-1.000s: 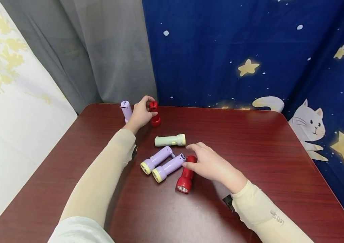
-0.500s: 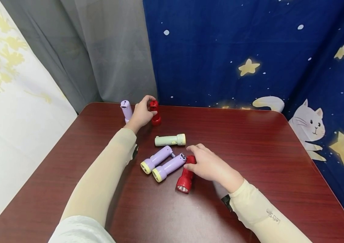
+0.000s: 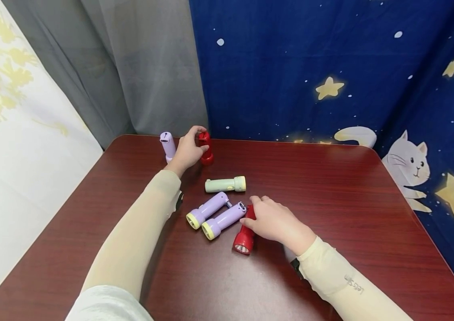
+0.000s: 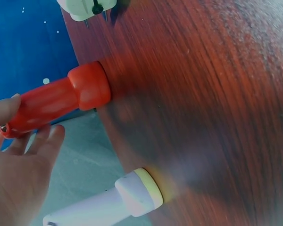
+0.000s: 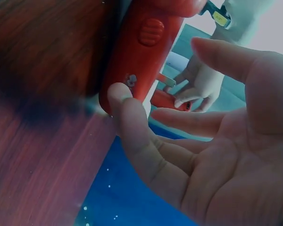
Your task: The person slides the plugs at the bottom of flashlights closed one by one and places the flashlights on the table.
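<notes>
At the far left of the table, my left hand (image 3: 188, 150) grips the tail of a red flashlight (image 3: 207, 151) that stands on its head. In the left wrist view, thumb and fingers lie on either side of this red flashlight (image 4: 52, 103). A second red flashlight (image 3: 244, 240) lies mid-table under my right hand (image 3: 277, 220). The right wrist view has one fingertip of the hand (image 5: 212, 136) touching that flashlight (image 5: 141, 56) near its tail, while the thumb stays apart. Two purple flashlights (image 3: 208, 209) with yellow rims lie just left of it.
A purple flashlight (image 3: 167, 146) stands upright left of my left hand. One pale green flashlight (image 3: 224, 185) lies behind the purple pair. Grey and blue curtains (image 3: 271, 67) hang behind the brown table (image 3: 315, 178).
My right hand has moved slightly down and left, closer over the lying red flashlight. The left hand keeps its hold on the standing red flashlight, and the flashlights stay in place.
</notes>
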Demonstrator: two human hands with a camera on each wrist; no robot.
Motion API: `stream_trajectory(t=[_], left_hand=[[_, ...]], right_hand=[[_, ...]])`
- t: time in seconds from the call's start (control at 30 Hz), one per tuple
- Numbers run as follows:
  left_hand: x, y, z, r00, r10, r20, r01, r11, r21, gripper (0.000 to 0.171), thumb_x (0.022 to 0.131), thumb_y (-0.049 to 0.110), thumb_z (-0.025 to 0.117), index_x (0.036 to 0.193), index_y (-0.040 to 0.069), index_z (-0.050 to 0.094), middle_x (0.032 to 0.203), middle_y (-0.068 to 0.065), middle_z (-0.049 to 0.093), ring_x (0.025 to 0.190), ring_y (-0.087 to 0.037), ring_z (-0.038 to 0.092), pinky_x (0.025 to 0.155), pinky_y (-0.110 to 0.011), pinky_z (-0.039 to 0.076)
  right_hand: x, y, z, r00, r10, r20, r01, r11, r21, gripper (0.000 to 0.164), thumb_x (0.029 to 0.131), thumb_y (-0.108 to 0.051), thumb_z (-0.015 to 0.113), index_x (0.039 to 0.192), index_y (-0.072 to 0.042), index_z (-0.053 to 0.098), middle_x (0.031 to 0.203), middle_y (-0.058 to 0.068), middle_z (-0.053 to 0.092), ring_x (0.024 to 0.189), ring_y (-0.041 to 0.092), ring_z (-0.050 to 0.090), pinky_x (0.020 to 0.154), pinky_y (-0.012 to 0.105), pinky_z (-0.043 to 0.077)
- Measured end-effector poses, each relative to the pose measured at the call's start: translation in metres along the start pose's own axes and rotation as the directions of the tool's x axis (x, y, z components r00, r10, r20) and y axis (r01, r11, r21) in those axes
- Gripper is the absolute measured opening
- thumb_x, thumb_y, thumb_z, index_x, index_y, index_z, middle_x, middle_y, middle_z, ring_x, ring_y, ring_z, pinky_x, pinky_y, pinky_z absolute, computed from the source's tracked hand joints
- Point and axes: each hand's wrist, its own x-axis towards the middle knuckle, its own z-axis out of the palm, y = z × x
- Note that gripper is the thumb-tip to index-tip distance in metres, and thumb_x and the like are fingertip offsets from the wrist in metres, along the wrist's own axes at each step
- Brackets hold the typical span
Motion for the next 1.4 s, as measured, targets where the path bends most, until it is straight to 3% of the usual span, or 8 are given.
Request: stream_trajectory(t=[0.3, 0.53, 0.7, 0.8, 1.0, 1.17, 1.23, 1.4], left_hand=[[-0.001, 0.0, -0.004, 0.999, 0.035, -0.003, -0.035, 0.998, -0.056, 0.052, 0.099, 0.005, 0.071, 0.148, 0.007, 0.053, 0.146, -0.017, 0.064, 0.131, -0.033, 0.062, 0.116, -0.051, 0.051], [-0.003, 0.007, -0.005, 0.999, 0.048, -0.016, -0.049, 0.998, -0.031, 0.052, 0.098, 0.01, 0.073, 0.147, 0.009, 0.055, 0.147, -0.016, 0.063, 0.135, -0.034, 0.059, 0.117, -0.05, 0.05], [-0.008, 0.019, -0.005, 0.998, 0.052, -0.044, -0.052, 0.999, 0.003, 0.052, 0.097, 0.015, 0.075, 0.146, 0.011, 0.057, 0.15, -0.015, 0.06, 0.15, -0.035, 0.043, 0.123, -0.053, 0.042], [-0.013, 0.029, -0.003, 0.992, 0.111, -0.067, -0.108, 0.993, 0.041, 0.05, 0.097, 0.016, 0.074, 0.144, 0.009, 0.06, 0.15, -0.016, 0.06, 0.155, -0.035, 0.033, 0.13, -0.052, 0.031], [-0.036, 0.061, -0.001, 0.947, 0.294, -0.128, -0.279, 0.953, 0.122, 0.038, 0.096, 0.012, 0.07, 0.132, 0.004, 0.066, 0.154, -0.019, 0.056, 0.156, -0.042, 0.031, 0.132, -0.055, 0.023], [-0.076, 0.097, 0.001, 0.885, 0.446, -0.136, -0.413, 0.885, 0.212, 0.03, 0.096, 0.013, 0.07, 0.125, 0.005, 0.07, 0.156, -0.02, 0.054, 0.154, -0.042, 0.034, 0.129, -0.055, 0.032], [-0.094, 0.109, 0.0, 0.868, 0.478, -0.132, -0.442, 0.866, 0.233, 0.027, 0.097, 0.013, 0.07, 0.123, 0.006, 0.07, 0.156, -0.019, 0.054, 0.154, -0.042, 0.035, 0.127, -0.055, 0.037], [-0.13, 0.131, -0.005, 0.856, 0.498, -0.138, -0.463, 0.858, 0.224, 0.023, 0.098, 0.012, 0.069, 0.12, 0.007, 0.071, 0.151, -0.016, 0.058, 0.149, -0.039, 0.041, 0.124, -0.054, 0.04]], right_hand=[[0.005, 0.002, 0.008, 0.999, 0.033, -0.012, -0.034, 0.999, -0.019, 0.062, 0.095, -0.045, 0.077, 0.132, 0.001, 0.061, 0.101, 0.016, 0.066, 0.083, 0.03, 0.066, 0.077, 0.045, 0.058], [0.014, 0.002, 0.012, 0.998, 0.065, -0.025, -0.065, 0.998, 0.023, 0.056, 0.097, -0.045, 0.073, 0.121, 0.004, 0.06, 0.081, 0.011, 0.061, 0.071, 0.027, 0.062, 0.071, 0.04, 0.054], [0.02, -0.001, 0.013, 0.996, 0.09, -0.031, -0.087, 0.993, 0.085, 0.049, 0.098, -0.045, 0.071, 0.105, 0.002, 0.059, 0.077, 0.012, 0.061, 0.063, 0.024, 0.064, 0.064, 0.037, 0.055], [0.023, -0.001, 0.014, 0.992, 0.127, -0.003, -0.125, 0.979, 0.162, 0.045, 0.098, -0.044, 0.072, 0.099, -0.001, 0.058, 0.077, 0.014, 0.062, 0.05, 0.02, 0.067, 0.054, 0.032, 0.056], [0.026, 0.004, 0.015, 0.988, 0.152, 0.039, -0.157, 0.954, 0.255, 0.037, 0.1, -0.036, 0.072, 0.099, -0.002, 0.057, 0.073, 0.015, 0.065, 0.042, 0.017, 0.067, 0.046, 0.028, 0.056], [0.025, 0.01, 0.012, 0.987, 0.155, 0.044, -0.161, 0.94, 0.301, 0.029, 0.098, -0.029, 0.073, 0.09, -0.003, 0.062, 0.067, 0.014, 0.067, 0.045, 0.018, 0.069, 0.048, 0.03, 0.059], [0.023, 0.013, 0.01, 0.987, 0.155, 0.049, -0.163, 0.932, 0.323, 0.027, 0.097, -0.027, 0.074, 0.092, -0.002, 0.063, 0.068, 0.013, 0.068, 0.046, 0.019, 0.07, 0.049, 0.031, 0.06], [0.015, 0.019, 0.0, 0.99, 0.141, 0.015, -0.137, 0.923, 0.359, 0.037, 0.096, -0.022, 0.073, 0.12, -0.001, 0.057, 0.077, 0.013, 0.068, 0.053, 0.019, 0.069, 0.053, 0.03, 0.06]])
